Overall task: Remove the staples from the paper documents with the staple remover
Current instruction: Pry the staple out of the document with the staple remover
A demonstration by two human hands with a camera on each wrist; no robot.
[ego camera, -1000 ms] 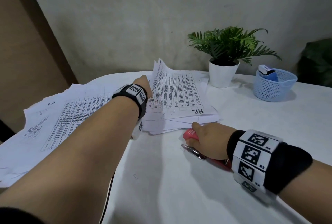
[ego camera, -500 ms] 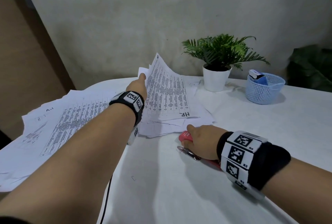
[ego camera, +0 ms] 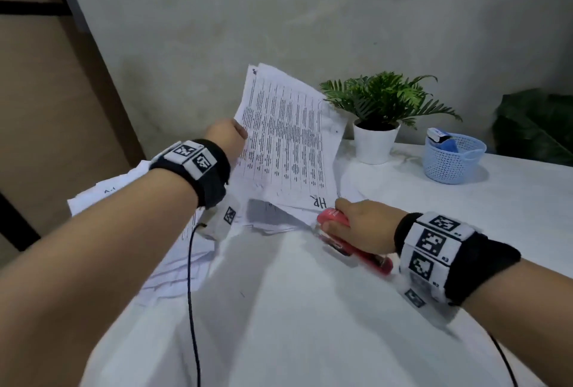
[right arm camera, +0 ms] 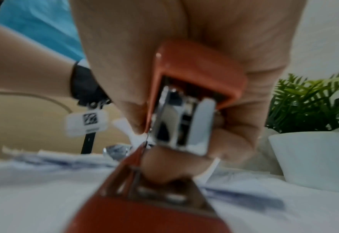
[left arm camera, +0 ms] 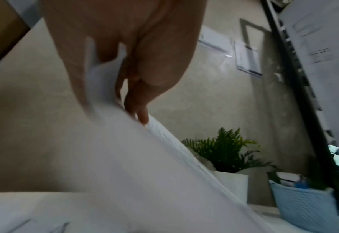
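Note:
My left hand (ego camera: pixel 228 137) pinches the left edge of a printed paper document (ego camera: pixel 285 135) and holds it lifted and tilted above the white table (ego camera: pixel 310 324). In the left wrist view the fingers (left arm camera: pixel 138 108) clamp the sheets (left arm camera: pixel 144 165). Under the lifted document lie more papers (ego camera: pixel 269 216). My right hand (ego camera: pixel 356 225) grips a red stapler-like staple remover (ego camera: pixel 350 244) resting on the table, at the near right corner of the document. In the right wrist view its red body (right arm camera: pixel 194 71) and metal nose (right arm camera: pixel 184 123) sit between my curled fingers.
A spread of loose sheets (ego camera: pixel 102 194) covers the table's left side. A potted fern in a white pot (ego camera: pixel 375 144) and a blue mesh basket (ego camera: pixel 452 157) stand at the back right. A black cable (ego camera: pixel 190 293) runs down from my left wrist.
My left hand has raised the document from nearly flat to steeply tilted. My right hand stays on the staple remover at the same spot beside the papers.

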